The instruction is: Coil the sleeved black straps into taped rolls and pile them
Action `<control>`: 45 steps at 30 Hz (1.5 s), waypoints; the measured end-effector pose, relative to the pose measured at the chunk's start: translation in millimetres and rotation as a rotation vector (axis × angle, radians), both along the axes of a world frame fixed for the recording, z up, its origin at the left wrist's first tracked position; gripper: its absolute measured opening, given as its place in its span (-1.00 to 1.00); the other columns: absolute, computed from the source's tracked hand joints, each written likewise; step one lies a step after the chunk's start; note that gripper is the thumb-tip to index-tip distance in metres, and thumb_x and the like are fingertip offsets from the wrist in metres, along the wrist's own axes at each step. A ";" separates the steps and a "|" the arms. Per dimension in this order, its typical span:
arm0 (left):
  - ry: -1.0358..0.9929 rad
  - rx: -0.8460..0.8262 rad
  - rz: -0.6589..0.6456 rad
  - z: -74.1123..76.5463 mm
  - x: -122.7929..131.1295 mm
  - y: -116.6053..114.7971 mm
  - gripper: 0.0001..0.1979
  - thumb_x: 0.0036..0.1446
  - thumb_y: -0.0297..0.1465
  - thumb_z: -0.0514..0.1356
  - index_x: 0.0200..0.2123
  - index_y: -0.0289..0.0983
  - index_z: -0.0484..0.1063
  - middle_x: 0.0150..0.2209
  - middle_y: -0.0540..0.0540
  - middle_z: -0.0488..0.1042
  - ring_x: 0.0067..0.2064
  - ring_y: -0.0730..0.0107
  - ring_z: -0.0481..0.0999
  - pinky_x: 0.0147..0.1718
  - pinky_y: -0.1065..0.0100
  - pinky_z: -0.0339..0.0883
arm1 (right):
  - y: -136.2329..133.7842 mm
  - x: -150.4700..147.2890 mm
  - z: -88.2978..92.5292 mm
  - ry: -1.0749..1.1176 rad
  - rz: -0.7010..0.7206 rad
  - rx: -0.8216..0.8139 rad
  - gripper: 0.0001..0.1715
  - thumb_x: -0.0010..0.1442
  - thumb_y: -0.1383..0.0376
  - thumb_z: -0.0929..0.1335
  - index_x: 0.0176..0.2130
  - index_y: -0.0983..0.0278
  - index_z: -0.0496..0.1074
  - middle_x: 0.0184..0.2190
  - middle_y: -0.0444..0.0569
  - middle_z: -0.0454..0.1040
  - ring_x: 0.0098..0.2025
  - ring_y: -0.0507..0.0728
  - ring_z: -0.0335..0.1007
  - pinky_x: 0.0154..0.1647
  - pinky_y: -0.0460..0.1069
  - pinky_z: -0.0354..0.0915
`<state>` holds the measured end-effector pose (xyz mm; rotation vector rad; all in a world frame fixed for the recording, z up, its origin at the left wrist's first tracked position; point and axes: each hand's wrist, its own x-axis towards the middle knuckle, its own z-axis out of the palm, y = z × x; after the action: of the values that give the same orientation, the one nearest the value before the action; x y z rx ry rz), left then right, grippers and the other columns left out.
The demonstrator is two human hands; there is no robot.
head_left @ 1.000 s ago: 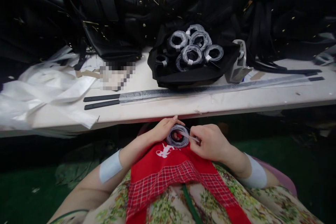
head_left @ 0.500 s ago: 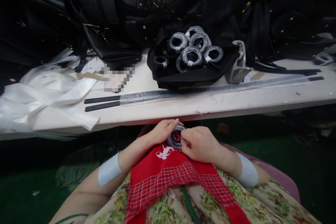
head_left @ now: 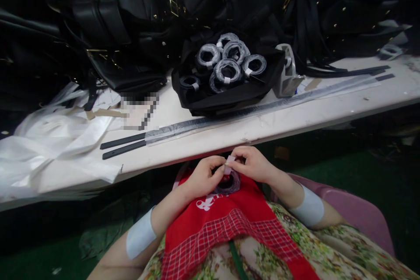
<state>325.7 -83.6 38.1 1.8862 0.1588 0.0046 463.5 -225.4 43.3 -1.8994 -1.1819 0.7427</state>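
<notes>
A coiled strap wrapped in clear film [head_left: 226, 186] rests on the red apron in my lap. Above its far rim is a small piece of white tape [head_left: 229, 165]. My left hand [head_left: 205, 177] pinches the tape's left side, its thumb lying close over the coil. From the right, my right hand [head_left: 252, 164] grips the same piece between thumb and fingers. Whether the tape touches the coil cannot be made out. Similar film-wrapped coils [head_left: 227, 71], several with white bands, are piled in a black cloth bag [head_left: 210, 107] on the table.
Two long black straps in clear film [head_left: 197, 123] lie along the white table [head_left: 170, 153]. A grey tape dispenser [head_left: 288, 74] stands right of the bag. White film strips [head_left: 55, 135] heap at left. Black bags with gold buckles [head_left: 108, 22] line the back.
My right hand has moved up and away from the coil's side to its far rim, and a white tape piece now shows between both hands. The view has tilted.
</notes>
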 end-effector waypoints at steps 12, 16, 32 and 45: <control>-0.136 0.139 -0.030 9.5 -5.1 -14.1 -0.84 0.27 -0.43 0.11 -0.22 -0.27 0.50 -0.16 -0.16 0.47 -0.10 0.31 0.46 -0.07 0.31 0.34 | 4.1 -0.3 -36.5 0.752 -0.107 0.015 -0.45 0.14 -0.11 0.32 -0.38 0.34 0.48 -0.49 -0.07 0.45 -0.47 0.02 0.29 -0.42 -0.07 0.22; -0.109 0.198 0.044 9.6 -7.1 -15.6 -0.78 0.29 -0.40 0.08 -0.38 -0.28 0.46 -0.15 -0.17 0.35 -0.04 0.27 0.38 -0.05 0.27 0.32 | 5.4 -7.2 -37.7 0.827 -0.140 0.080 -0.54 0.09 -0.03 0.39 -0.38 0.35 0.49 -0.52 -0.11 0.44 -0.49 0.00 0.27 -0.44 -0.09 0.20; 0.093 -0.157 0.277 5.2 6.4 -12.6 -0.91 0.11 -0.38 0.17 -0.36 -0.27 0.32 -0.39 -0.02 0.42 -0.33 0.37 0.41 -0.26 0.33 0.32 | -1.5 -13.6 -14.5 0.289 -0.247 0.135 -0.79 0.18 0.27 0.33 -0.43 0.32 0.48 -0.47 -0.08 0.52 -0.43 0.05 0.39 -0.35 -0.08 0.30; 0.114 -0.052 0.151 8.6 6.4 -9.6 -0.79 0.06 -0.32 0.23 -0.28 -0.27 0.28 -0.32 -0.06 0.45 -0.30 0.32 0.45 -0.31 0.32 0.34 | -1.9 8.4 -4.3 0.331 0.044 -0.085 -0.81 0.12 0.23 0.41 -0.39 0.33 0.52 -0.49 -0.06 0.54 -0.49 0.03 0.39 -0.41 -0.08 0.30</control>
<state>332.2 -93.2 46.6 1.8198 0.3755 -0.0044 471.9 -227.3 39.0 -1.7378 -0.9988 1.0986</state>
